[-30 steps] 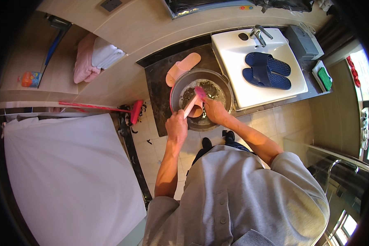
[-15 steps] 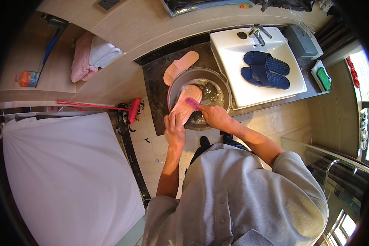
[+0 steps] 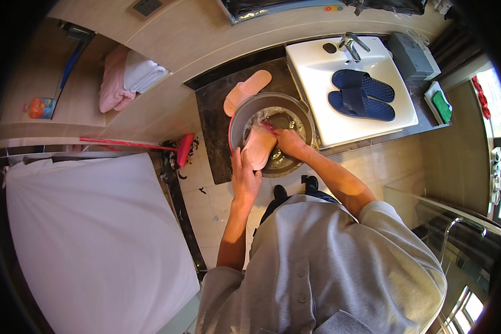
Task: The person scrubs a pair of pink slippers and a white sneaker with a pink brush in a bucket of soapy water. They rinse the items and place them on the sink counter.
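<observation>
**Pink slipper (image 3: pixel 259 149) held over a basin (image 3: pixel 241 122)**

The left hand (image 3: pixel 246 172) curls round the slipper's near end, probably to steady it and let drips fall into the sudsy water (image 3: pixel 288 119). Behind, a second pink slipper (image 3: pixel 248 91) lies on the dark counter (image 3: pixel 212 125), apparently kept clear. The right hand (image 3: pixel 291 143) is closed round a pink brush (image 3: pixel 269 127) at the slipper's far end, seemingly for scrubbing. Rightmost, navy slippers (image 3: pixel 367 107) sit in the white sink (image 3: pixel 312 83), perhaps to drain. Count: two pink slippers, two navy, one brush, one basin.

Pink brush (image 3: pixel 269 127) blurred, bristles indistinct (handle mostly hidden in right hand (image 3: pixel 290 143)).
</observation>
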{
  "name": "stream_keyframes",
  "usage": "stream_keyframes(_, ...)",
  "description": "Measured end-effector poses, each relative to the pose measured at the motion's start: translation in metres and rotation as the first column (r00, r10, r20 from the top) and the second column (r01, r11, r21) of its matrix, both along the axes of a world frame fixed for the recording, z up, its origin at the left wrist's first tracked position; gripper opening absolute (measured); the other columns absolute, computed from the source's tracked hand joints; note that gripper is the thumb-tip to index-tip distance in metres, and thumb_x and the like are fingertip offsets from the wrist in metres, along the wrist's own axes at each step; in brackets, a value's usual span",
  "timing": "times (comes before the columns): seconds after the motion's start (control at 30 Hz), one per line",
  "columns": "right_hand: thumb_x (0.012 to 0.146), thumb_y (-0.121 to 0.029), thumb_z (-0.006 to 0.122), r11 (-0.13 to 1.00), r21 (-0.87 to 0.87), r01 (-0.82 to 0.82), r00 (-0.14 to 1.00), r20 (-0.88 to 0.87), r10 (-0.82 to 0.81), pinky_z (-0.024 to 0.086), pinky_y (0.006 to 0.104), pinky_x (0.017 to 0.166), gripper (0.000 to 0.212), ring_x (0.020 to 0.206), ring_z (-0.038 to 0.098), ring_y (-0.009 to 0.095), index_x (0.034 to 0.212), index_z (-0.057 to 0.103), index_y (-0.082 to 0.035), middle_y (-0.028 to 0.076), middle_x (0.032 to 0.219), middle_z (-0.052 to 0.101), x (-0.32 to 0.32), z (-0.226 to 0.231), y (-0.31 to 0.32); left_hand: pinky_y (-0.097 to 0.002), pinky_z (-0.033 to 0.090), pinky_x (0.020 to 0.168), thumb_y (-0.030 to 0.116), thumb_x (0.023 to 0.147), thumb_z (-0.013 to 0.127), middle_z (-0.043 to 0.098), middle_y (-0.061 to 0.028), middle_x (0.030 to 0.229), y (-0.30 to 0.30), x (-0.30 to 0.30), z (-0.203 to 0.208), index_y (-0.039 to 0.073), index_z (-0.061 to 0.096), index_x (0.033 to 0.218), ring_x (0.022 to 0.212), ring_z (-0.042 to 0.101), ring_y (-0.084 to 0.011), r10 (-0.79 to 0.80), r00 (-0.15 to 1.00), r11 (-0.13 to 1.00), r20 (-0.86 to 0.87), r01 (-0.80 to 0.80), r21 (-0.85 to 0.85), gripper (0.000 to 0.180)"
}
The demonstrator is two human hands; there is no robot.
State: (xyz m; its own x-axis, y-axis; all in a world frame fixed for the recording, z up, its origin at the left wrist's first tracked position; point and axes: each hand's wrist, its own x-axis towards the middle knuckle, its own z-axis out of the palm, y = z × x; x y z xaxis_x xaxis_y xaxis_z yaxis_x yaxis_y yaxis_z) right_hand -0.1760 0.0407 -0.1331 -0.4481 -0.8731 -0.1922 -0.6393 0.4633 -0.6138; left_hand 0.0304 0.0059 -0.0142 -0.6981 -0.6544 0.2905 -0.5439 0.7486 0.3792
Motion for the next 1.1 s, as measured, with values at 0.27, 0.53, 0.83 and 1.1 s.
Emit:
stream_keyframes(0.27, 0.096, -0.020, 0.050, 0.999, 0.028, -0.032, 0.993, 0.111, 0.029, 0.056, 0.0532, 0.083, 0.030, 0.093, 0.069, 0.046, 0.114, 0.068, -0.003, 0.029, 0.099, 0.070, 0.011, 0.024, 0.002, -0.0384, 0.051, 0.100, 0.001, 0.078, 0.077, 0.055, -0.0234, 0.137, 0.000, -0.001, -0.006, -0.003, 0.034, 0.151, 0.122, 0.058, -0.0360, 0.222, 0.960, 0.848, -0.173, -0.102, 0.520, 0.085)
stream_keyframes(0.53, 0.095, -0.017, 0.050, 0.962, -0.177, -0.210, 0.948, 0.202, 0.244, 0.054, 0.0561, 0.079, 0.036, 0.084, 0.067, 0.049, 0.124, 0.064, -0.002, 0.031, 0.086, 0.068, 0.051, 0.134, 0.051, -0.0378, 0.062, 0.078, -0.010, 0.088, 0.063, 0.064, -0.0143, 0.125, -0.005, -0.015, 0.001, 0.004, 0.006, 0.161, 0.101, 0.069, -0.0240, 0.682, 0.695, 0.218, -0.226, 0.101, 0.971, 0.094)
stream_keyframes(0.83, 0.089, -0.014, 0.055, 0.984, -0.040, -0.175, 0.982, -0.086, 0.171, 0.059, 0.0504, 0.067, 0.022, 0.077, 0.072, 0.043, 0.102, 0.065, 0.002, 0.026, 0.080, 0.070, 0.031, 0.083, 0.023, -0.0397, 0.061, 0.079, -0.018, 0.081, 0.057, 0.062, -0.0167, 0.133, -0.003, -0.005, 0.012, 0.003, 0.016, 0.160, 0.105, 0.068, -0.0256, 0.731, 0.625, 0.206, -0.272, 0.178, 0.962, 0.091)
stream_keyframes(1.1, 0.092, -0.014, 0.052, 0.981, -0.066, -0.183, 0.962, -0.215, 0.165, 0.058, 0.0507, 0.063, 0.029, 0.066, 0.070, 0.042, 0.111, 0.067, 0.002, 0.024, 0.075, 0.069, 0.009, 0.020, 0.002, -0.0344, 0.060, 0.078, -0.018, 0.079, 0.057, 0.061, -0.0154, 0.135, -0.004, 0.009, 0.019, 0.001, 0.027, 0.157, 0.110, 0.066, -0.0254, 0.689, 0.682, 0.181, -0.245, 0.165, 0.969, 0.085)
